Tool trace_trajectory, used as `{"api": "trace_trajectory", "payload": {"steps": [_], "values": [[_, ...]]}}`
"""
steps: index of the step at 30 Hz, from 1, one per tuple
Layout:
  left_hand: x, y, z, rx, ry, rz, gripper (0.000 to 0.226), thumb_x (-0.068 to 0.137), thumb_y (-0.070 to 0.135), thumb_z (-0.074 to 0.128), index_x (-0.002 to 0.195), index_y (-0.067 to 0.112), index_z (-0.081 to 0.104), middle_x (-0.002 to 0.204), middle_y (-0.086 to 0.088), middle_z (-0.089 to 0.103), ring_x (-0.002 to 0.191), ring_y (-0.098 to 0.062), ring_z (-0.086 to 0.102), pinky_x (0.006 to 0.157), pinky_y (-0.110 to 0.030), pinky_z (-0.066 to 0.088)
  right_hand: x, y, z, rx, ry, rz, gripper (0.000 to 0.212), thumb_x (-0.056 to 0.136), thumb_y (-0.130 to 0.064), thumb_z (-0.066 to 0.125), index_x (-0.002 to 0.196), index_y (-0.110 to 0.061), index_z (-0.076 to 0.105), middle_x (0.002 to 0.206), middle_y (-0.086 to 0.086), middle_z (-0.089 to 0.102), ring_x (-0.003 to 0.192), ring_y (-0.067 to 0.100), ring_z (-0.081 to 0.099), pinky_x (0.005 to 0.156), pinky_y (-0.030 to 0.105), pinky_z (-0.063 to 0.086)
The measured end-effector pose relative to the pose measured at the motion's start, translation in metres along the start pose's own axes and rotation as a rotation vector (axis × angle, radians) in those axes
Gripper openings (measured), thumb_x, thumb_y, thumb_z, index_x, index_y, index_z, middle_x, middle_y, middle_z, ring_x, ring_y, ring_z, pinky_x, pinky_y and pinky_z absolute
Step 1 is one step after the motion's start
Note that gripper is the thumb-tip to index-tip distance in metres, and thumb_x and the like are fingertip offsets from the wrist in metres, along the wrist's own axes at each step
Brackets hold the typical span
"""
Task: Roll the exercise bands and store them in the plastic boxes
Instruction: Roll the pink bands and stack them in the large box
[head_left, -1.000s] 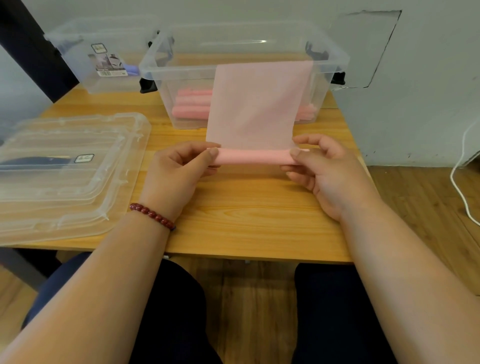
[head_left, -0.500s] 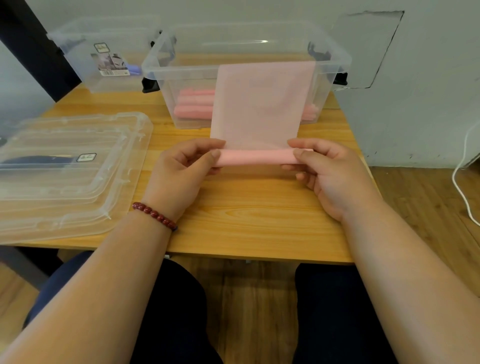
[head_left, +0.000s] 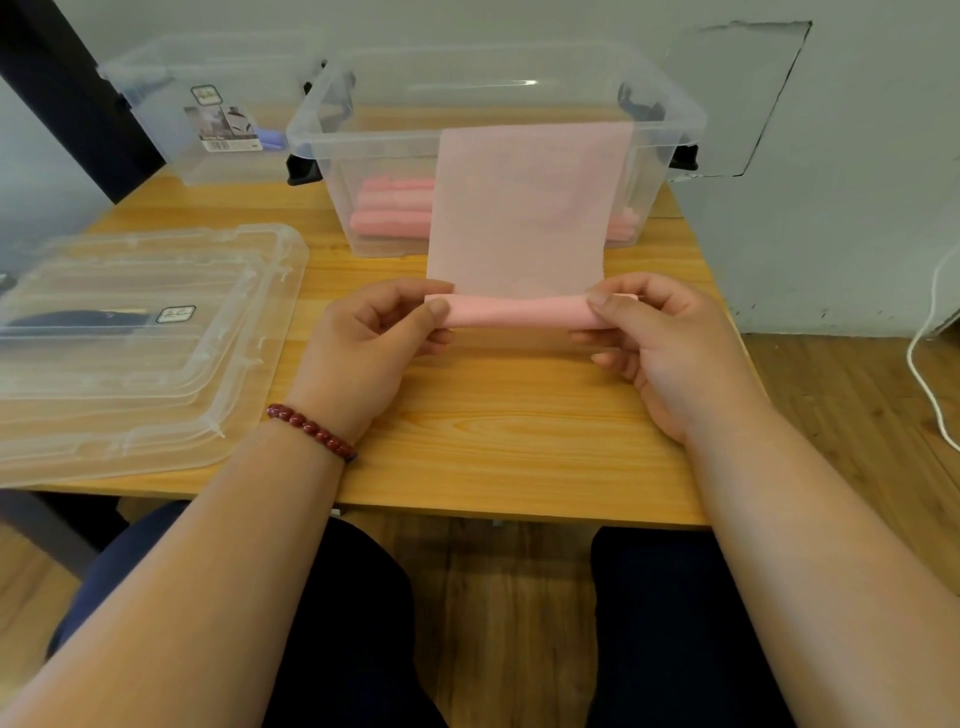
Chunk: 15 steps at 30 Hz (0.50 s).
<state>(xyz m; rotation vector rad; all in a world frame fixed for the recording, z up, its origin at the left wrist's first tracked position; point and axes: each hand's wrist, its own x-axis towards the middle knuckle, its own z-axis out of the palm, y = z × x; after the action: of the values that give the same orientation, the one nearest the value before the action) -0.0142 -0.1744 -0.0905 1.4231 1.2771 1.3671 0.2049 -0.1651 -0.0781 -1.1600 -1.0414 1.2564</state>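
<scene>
A pink exercise band (head_left: 524, 208) hangs over the front rim of the near clear plastic box (head_left: 670, 111) and runs down to the table. Its lower end is wound into a pink roll (head_left: 514, 312). My left hand (head_left: 374, 343) pinches the roll's left end and my right hand (head_left: 660, 338) pinches its right end, just above the wooden table (head_left: 493, 441). Several rolled pink bands (head_left: 392, 208) lie inside that box.
A second clear box (head_left: 208, 114) with a label stands at the back left. Stacked clear lids (head_left: 130, 338) lie on the table's left side. A white cable (head_left: 924, 364) hangs by the wall at the right. The table's front edge is near my knees.
The roll has grown a little thicker and moved slightly up the band; the flat hanging part is a bit shorter. Both hands keep their hold on the roll's ends.
</scene>
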Motion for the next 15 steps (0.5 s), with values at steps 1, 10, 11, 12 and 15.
{"api": "trace_trajectory", "payload": {"steps": [1, 10, 11, 12, 15], "values": [[0.0, -0.001, 0.001, -0.002, -0.007, 0.006, 0.02, 0.092, 0.009, 0.061, 0.098, 0.026, 0.068, 0.081, 0.007, 0.072, 0.079, -0.008, 0.069, 0.074, -0.019, 0.055, 0.0, 0.0, 0.0, 0.001, -0.006, 0.0, 0.011, 0.09, -0.007, 0.063, 0.093, -0.017, 0.065, 0.087, 0.003, 0.069, 0.069, 0.013, 0.07, 0.05, 0.018, 0.049], [0.013, 0.003, -0.001, 0.146, -0.052, -0.007, 0.037, 0.094, 0.024, 0.062, 0.125, 0.039, 0.05, 0.09, 0.015, 0.07, 0.092, -0.001, 0.063, 0.09, -0.022, 0.046, 0.006, -0.001, 0.0, 0.083, -0.002, 0.091, 0.012, 0.091, -0.001, 0.06, 0.098, -0.009, 0.066, 0.107, 0.015, 0.064, 0.09, 0.022, 0.069, 0.063, 0.019, 0.056], [0.018, 0.007, -0.002, 0.175, -0.05, -0.009, 0.036, 0.094, 0.025, 0.061, 0.126, 0.038, 0.049, 0.087, 0.019, 0.07, 0.09, 0.002, 0.062, 0.088, -0.018, 0.045, 0.006, -0.001, 0.0, 0.08, -0.006, 0.091, 0.012, 0.091, -0.001, 0.06, 0.097, -0.009, 0.066, 0.104, 0.013, 0.064, 0.088, 0.021, 0.068, 0.063, 0.019, 0.056], [0.023, 0.012, -0.003, 0.187, -0.036, -0.011, 0.035, 0.094, 0.027, 0.061, 0.126, 0.037, 0.049, 0.084, 0.022, 0.069, 0.09, 0.003, 0.063, 0.089, -0.018, 0.046, 0.006, -0.002, -0.001, 0.074, -0.012, 0.091, 0.012, 0.091, -0.001, 0.059, 0.097, -0.009, 0.066, 0.102, 0.011, 0.064, 0.088, 0.02, 0.068, 0.063, 0.018, 0.055], [0.04, 0.022, -0.002, 0.068, 0.035, -0.071, 0.035, 0.092, 0.032, 0.063, 0.125, 0.033, 0.048, 0.101, 0.013, 0.069, 0.1, -0.006, 0.066, 0.096, -0.033, 0.05, 0.007, -0.004, -0.001, 0.061, -0.029, 0.104, 0.013, 0.091, -0.001, 0.059, 0.098, -0.01, 0.066, 0.1, 0.009, 0.065, 0.085, 0.018, 0.068, 0.062, 0.019, 0.055]]}}
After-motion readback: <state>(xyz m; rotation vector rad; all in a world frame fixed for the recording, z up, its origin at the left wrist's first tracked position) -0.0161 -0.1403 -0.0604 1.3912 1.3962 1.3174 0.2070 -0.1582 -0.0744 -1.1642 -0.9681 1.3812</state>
